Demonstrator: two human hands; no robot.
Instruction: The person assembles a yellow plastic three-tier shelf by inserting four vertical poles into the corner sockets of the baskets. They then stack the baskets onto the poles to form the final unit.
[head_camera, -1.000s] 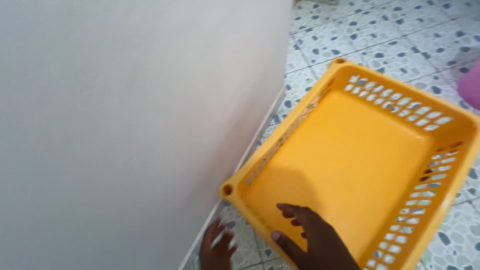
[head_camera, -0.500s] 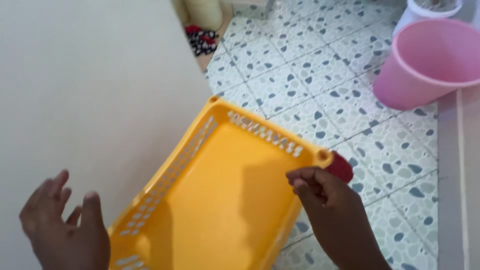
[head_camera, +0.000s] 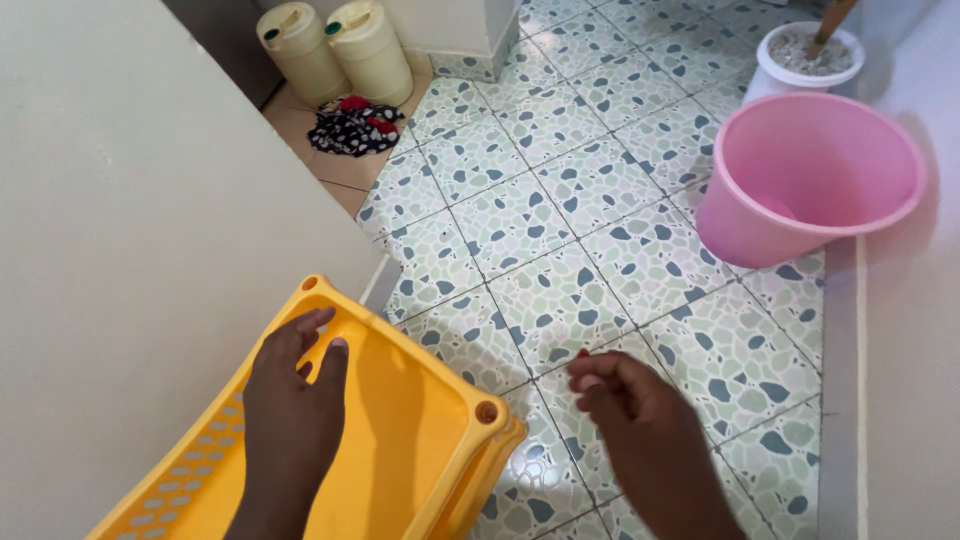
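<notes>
While the yellow basket (head_camera: 400, 440) sits low at the near left of the head view, tilted against the pale wall (head_camera: 150, 250) on the left, the left hand (head_camera: 292, 400) lies over its far rim. Its fingers (head_camera: 300, 330) are spread and lightly curled across the edge, with the thumb resting inside the basket; whether they grip the rim or only rest on it cannot be told. Just right of the basket's round corner post, the right hand (head_camera: 640, 420) hovers above the patterned floor tiles (head_camera: 560, 220), apart from the basket. Its fingertips (head_camera: 590, 368) are drawn loosely together, and a speck of red shows at them, too small to make out.

Farther off at the right stands a pink bucket (head_camera: 810, 180), with a white pot (head_camera: 800, 55) beyond it holding a stick. At the far left, two pale yellow jerrycans (head_camera: 335, 45) stand side by side, and a dark patterned cloth (head_camera: 352, 125) lies on the floor just in front of them.
</notes>
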